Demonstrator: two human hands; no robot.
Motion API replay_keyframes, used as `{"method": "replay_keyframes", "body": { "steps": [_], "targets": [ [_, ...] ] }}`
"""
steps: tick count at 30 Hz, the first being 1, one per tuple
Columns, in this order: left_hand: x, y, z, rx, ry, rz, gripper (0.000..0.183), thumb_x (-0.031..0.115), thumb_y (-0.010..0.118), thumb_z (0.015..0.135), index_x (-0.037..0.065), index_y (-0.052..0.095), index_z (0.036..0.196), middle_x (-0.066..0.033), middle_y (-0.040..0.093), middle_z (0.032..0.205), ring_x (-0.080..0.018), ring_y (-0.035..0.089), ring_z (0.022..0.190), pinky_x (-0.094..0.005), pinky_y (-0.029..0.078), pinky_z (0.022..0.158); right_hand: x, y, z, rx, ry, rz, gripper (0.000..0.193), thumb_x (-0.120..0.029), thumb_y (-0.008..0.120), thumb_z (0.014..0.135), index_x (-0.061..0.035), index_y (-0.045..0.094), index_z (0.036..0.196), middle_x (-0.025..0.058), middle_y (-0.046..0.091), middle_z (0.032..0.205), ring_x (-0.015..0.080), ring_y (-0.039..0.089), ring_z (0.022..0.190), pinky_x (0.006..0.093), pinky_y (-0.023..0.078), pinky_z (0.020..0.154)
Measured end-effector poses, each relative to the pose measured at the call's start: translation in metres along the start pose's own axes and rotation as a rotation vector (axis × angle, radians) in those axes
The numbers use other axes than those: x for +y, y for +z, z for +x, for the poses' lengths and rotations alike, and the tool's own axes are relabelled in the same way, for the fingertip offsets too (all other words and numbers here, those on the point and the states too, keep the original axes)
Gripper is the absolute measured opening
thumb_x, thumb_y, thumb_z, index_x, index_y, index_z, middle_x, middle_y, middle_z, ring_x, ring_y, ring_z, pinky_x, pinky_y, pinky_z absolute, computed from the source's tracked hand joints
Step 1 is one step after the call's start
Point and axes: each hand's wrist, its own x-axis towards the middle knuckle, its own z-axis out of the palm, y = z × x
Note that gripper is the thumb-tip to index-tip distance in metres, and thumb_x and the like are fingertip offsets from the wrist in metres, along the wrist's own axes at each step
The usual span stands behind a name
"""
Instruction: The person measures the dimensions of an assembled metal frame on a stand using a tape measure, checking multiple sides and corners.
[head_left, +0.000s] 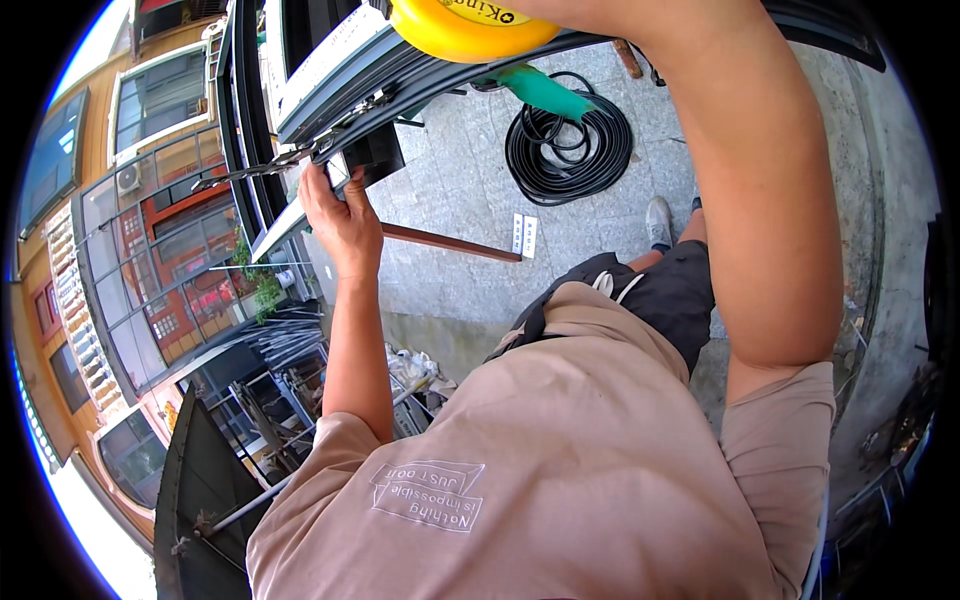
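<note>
The fingers [312,195] and thumb of my left hand [343,228] are bent, a little apart, touching the end of a dark metal frame [430,82]; I cannot tell how firmly they grip. My right hand lies past the upper edge of view, so I cannot tell what it holds. A round yellow case [470,42] shows beside that wrist, in front of the frame. Farther out, a black hose coil [560,187] lies on grey paving [450,170], partly covered in view by green cloth [545,95].
</note>
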Motion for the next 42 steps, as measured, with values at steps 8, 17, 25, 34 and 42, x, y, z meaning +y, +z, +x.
{"method": "replay_keyframes", "body": {
  "steps": [8, 17, 25, 34, 42],
  "targets": [
    [-0.012, -0.004, -0.008, -0.072, 0.004, 0.069, 0.048, 0.015, 0.068, 0.102, -0.004, 0.047, 0.142, -0.0278, 0.058, 0.128, -0.048, 0.055, 0.116, -0.0528, 0.044, 0.103, -0.003, 0.012, -0.001, 0.251, 0.002, 0.24, 0.019, -0.014, 0.063, 0.089, 0.0007, 0.074, 0.097, 0.018, 0.065, 0.074, 0.0344, 0.072, 0.085, 0.0425, 0.059, 0.078],
    [-0.003, -0.002, -0.001, -0.104, -0.089, 0.019, 0.053, 0.01, 0.074, 0.092, -0.007, 0.053, 0.138, -0.0274, 0.059, 0.134, -0.0478, 0.052, 0.129, -0.0553, 0.038, 0.114, -0.019, -0.026, 0.014, -0.224, 0.8, 0.973, 0.044, -0.034, 0.061, 0.107, -0.0004, 0.071, 0.081, 0.0056, 0.065, 0.071, 0.0123, 0.058, 0.066, 0.0295, 0.047, 0.066],
    [0.005, -0.004, 0.012, -0.042, -0.125, -0.033, 0.051, 0.013, 0.076, 0.092, -0.006, 0.057, 0.136, -0.0248, 0.064, 0.133, -0.0451, 0.056, 0.129, -0.0534, 0.04, 0.113, 0.0, -0.01, 0.012, -0.286, 0.764, 0.861, 0.052, -0.048, 0.062, 0.106, -0.0016, 0.071, 0.085, 0.0021, 0.064, 0.077, 0.0088, 0.058, 0.069, 0.0253, 0.046, 0.068],
    [0.005, -0.012, 0.005, 0.007, -0.207, -0.163, 0.051, 0.002, 0.071, 0.079, -0.001, 0.063, 0.129, -0.018, 0.064, 0.127, -0.0397, 0.056, 0.128, -0.0552, 0.037, 0.117, -0.014, -0.017, 0.006, -0.333, 0.856, 0.922, 0.045, -0.034, 0.057, 0.111, 0.0002, 0.071, 0.085, 0.0025, 0.064, 0.074, 0.0076, 0.057, 0.069, 0.0262, 0.045, 0.064],
    [0.007, -0.026, 0.006, 0.081, -0.219, -0.282, 0.049, 0.001, 0.071, 0.078, 0.0, 0.062, 0.126, -0.0164, 0.064, 0.127, -0.0383, 0.056, 0.127, -0.055, 0.037, 0.117, -0.016, -0.021, 0.01, -0.348, 0.919, 0.92, 0.049, -0.037, 0.054, 0.112, 0.0004, 0.071, 0.085, 0.0035, 0.064, 0.074, 0.0089, 0.057, 0.068, 0.0263, 0.044, 0.065]
  ]
}}
